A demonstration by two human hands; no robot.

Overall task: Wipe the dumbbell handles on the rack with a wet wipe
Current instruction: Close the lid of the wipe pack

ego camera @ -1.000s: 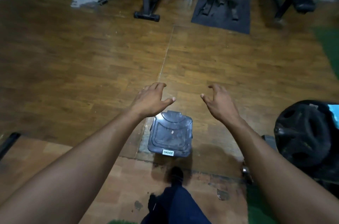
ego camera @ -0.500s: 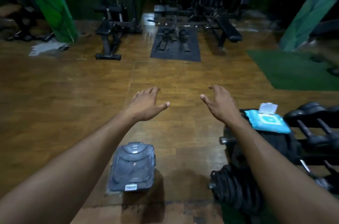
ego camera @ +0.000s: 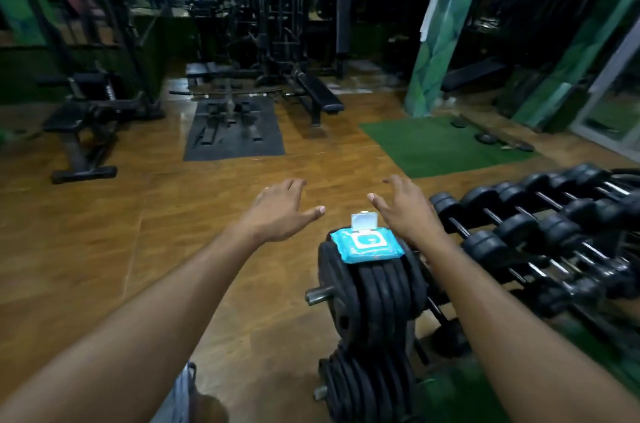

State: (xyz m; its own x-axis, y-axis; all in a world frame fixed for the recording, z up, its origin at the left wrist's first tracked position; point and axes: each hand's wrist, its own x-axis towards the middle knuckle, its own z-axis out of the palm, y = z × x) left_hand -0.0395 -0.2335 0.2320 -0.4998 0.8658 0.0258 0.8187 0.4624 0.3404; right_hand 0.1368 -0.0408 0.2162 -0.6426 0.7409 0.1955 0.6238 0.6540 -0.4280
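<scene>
Fingers loose and spread on both our hands, gripping nothing!

Our left hand (ego camera: 280, 211) hovers over the wood floor (ego camera: 104, 249); our right hand (ego camera: 407, 211) hangs just behind the blue wet wipe pack (ego camera: 367, 246), lid flipped up, lying atop the stacked weight plates (ego camera: 374, 291). Dumbbells (ego camera: 519, 225) line the rack (ego camera: 446, 315) at the floor's right edge, untouched.

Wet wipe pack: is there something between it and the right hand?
Nothing visible. The right hand hovers open just beyond the wet wipe pack, whose flip lid already stands open.
</scene>
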